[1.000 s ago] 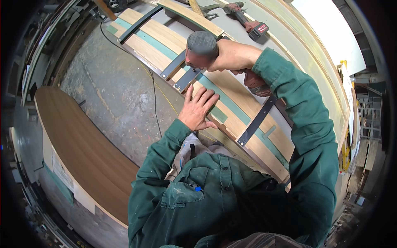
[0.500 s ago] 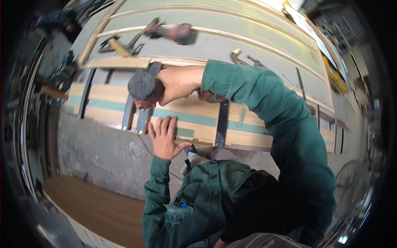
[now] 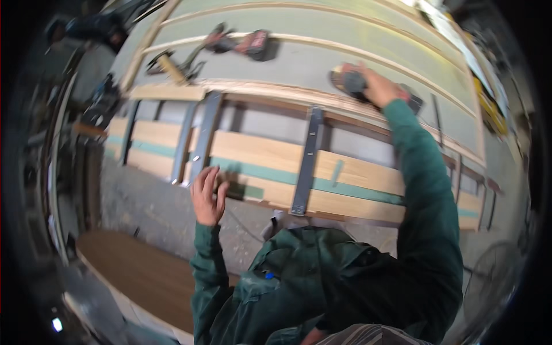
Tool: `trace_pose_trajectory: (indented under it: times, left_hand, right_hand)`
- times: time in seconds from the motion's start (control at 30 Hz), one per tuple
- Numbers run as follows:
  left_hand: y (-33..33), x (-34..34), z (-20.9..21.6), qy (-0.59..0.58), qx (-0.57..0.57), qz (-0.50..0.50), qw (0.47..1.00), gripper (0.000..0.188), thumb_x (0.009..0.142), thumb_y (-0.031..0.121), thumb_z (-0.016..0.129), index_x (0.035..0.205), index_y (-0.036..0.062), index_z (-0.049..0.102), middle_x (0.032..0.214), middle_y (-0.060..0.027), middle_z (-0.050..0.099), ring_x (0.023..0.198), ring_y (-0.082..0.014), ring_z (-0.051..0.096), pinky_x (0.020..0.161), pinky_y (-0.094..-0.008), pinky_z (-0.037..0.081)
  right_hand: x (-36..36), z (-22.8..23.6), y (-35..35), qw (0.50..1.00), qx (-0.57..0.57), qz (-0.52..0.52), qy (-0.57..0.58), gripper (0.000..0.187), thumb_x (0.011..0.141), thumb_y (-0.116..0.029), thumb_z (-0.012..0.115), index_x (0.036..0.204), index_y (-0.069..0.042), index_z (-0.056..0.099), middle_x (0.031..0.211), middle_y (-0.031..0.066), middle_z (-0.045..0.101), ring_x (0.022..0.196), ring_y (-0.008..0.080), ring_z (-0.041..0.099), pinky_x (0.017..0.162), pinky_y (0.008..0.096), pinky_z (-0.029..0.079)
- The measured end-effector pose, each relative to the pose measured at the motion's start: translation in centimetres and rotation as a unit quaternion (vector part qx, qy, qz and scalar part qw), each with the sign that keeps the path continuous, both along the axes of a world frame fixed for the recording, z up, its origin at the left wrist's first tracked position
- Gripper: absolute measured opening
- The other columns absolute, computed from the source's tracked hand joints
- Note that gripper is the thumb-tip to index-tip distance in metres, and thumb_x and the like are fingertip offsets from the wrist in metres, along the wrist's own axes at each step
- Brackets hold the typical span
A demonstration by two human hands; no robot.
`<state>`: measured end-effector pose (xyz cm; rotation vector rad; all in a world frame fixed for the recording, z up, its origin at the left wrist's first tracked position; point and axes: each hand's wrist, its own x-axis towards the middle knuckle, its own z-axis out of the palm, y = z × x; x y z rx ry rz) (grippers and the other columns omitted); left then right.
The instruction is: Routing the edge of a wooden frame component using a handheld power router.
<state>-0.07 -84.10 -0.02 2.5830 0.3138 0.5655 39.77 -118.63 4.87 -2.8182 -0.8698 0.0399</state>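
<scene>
right hand gripping a rubber mallet up on the tabletop, left hand open, fingers spread over the wooden panel

My left hand is raised with the palm turned away from me, fingers loosely spread and pointing up, fingertips at the lower edge of the long pale wooden board with a green stripe. The left forearm comes up nearly straight in its dark green sleeve, elbow bent low near my chest. My right arm is stretched far out, fully extended across and beyond that board, and my right hand is closed, knuckles up, around a dark rounded object.
</scene>
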Motion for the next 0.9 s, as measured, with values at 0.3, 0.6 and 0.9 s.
trace_pose_trajectory:
  times: [0.3, 0.6, 0.9]
  left_hand:
    - [5.8, 2.1, -1.0, 0.002, 0.032, 0.146, 0.989, 0.021, 0.086, 0.011, 0.068, 0.107, 0.0106, 0.068, 0.097, -0.0085, 0.064, 0.085, -0.0278, 0.064, 0.073, -0.0359, 0.052]
    - [8.0, 4.3, 0.8, 0.153, 0.271, 0.038, 0.950, 0.013, 0.093, 0.027, 0.056, 0.092, 0.0144, 0.054, 0.087, -0.0064, 0.060, 0.076, -0.0294, 0.064, 0.070, -0.0437, 0.049]
    - [10.9, 6.7, 0.7, 0.247, 0.310, -0.079, 0.915, 0.030, 0.091, 0.034, 0.053, 0.074, 0.0119, 0.061, 0.070, -0.0175, 0.067, 0.061, -0.0392, 0.064, 0.058, -0.0525, 0.051]
  right_hand:
    - [4.8, -7.9, -5.3, 0.996, -0.018, 0.023, 0.086, 0.075, 0.074, 0.000, 0.062, 0.145, -0.014, 0.041, 0.126, 0.0169, 0.055, 0.118, 0.0370, 0.054, 0.100, 0.0401, 0.045]
    - [-8.1, -1.2, -13.4, 0.958, 0.265, -0.076, 0.076, 0.055, 0.084, 0.002, 0.059, 0.138, -0.008, 0.052, 0.110, 0.0031, 0.062, 0.077, 0.0074, 0.050, 0.069, 0.0209, 0.045]
    - [-29.9, -3.5, -19.1, 0.938, 0.214, -0.272, -0.031, 0.038, 0.082, 0.002, 0.061, 0.120, -0.004, 0.061, 0.112, 0.0150, 0.065, 0.103, 0.0311, 0.063, 0.086, 0.0354, 0.052]
